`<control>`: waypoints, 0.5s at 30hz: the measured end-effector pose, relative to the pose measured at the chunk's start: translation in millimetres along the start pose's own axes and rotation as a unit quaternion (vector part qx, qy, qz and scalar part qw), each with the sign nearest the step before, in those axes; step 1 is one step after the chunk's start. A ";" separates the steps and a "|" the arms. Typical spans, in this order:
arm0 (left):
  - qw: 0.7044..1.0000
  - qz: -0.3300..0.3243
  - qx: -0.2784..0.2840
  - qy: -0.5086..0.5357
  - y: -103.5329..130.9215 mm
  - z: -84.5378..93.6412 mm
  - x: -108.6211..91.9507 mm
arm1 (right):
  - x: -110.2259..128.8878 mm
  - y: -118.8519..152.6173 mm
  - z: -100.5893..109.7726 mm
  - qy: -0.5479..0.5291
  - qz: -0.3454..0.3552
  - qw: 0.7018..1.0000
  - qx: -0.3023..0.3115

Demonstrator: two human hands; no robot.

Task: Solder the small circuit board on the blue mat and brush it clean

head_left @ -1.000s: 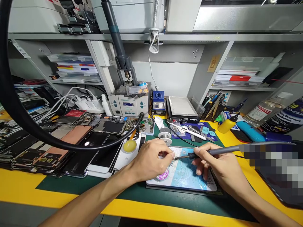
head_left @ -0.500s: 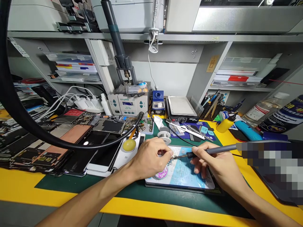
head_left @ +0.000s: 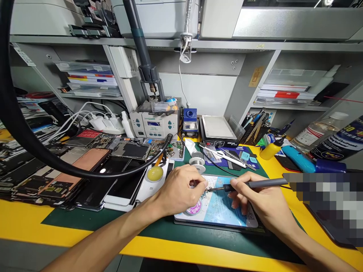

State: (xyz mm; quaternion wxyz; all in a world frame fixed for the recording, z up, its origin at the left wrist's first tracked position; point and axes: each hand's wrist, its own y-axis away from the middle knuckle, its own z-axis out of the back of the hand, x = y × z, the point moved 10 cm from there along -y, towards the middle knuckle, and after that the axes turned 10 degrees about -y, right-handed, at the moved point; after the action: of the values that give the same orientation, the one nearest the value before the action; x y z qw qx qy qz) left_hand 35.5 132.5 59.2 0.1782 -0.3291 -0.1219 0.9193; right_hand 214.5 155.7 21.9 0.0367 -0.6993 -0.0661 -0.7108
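Observation:
My right hand [head_left: 255, 196] is closed round a grey soldering iron [head_left: 266, 183], held like a pen. Its thin tip points left and ends close to the fingertips of my left hand [head_left: 181, 189]. The left thumb and forefinger are pinched together; what they hold, if anything, is too small or hidden. Tiny metallic bits [head_left: 205, 193] lie by these fingertips on a blue and white pad [head_left: 224, 211]. Under the left hand, partly covered, sits a round tin with a pink label [head_left: 194, 208]. A spool of solder wire [head_left: 197, 162] stands just behind.
Stacked phone parts [head_left: 70, 170] and a white phone back [head_left: 151, 183] with a yellow disc [head_left: 155, 173] fill the left. Behind stand a hot-air station [head_left: 155, 124] and a heating plate [head_left: 218, 130]. A black hose [head_left: 85, 174] arches across the left. Bottles [head_left: 320, 130] stand at right.
The soldering iron's handle has tilted slightly lower at its rear end, with the tip staying near the left fingertips. My left hand has hardly moved.

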 end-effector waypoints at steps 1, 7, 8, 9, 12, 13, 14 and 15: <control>1.000 -0.001 0.000 0.000 0.1 0.0 0.1 | 0.6 0.3 -0.1 0.005 0.001 1.000 0.001; 1.000 0.000 0.000 -0.001 0.6 0.2 0.8 | 5.7 2.4 -1.6 0.026 0.013 1.000 0.008; 1.000 0.000 -0.001 -0.001 0.5 0.5 0.7 | 6.2 2.8 -1.7 0.031 0.015 0.999 0.009; 1.000 0.000 -0.001 -0.001 0.5 0.7 0.5 | 6.6 3.1 -1.6 0.036 0.016 0.999 0.010; 1.000 0.000 -0.002 -0.001 0.0 1.3 -0.2 | 7.1 3.8 -1.9 0.051 0.017 0.998 0.014; 1.000 0.000 -0.002 -0.002 -0.2 1.5 -0.4 | 7.2 3.9 -1.7 0.055 0.017 0.998 0.014; 1.000 0.000 -0.002 -0.002 -0.4 1.7 -0.6 | 7.2 3.9 -1.5 0.057 0.017 0.998 0.014; 1.000 0.000 -0.003 -0.002 -0.5 1.8 -0.8 | 7.3 4.0 -1.3 0.059 0.017 0.998 0.014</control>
State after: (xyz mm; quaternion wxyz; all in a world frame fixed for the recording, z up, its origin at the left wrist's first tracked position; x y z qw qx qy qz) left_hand 35.0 132.4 61.2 0.1767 -0.3277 -0.1245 0.9197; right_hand 213.7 151.9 29.4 0.0625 -0.6563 -0.0618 -0.7493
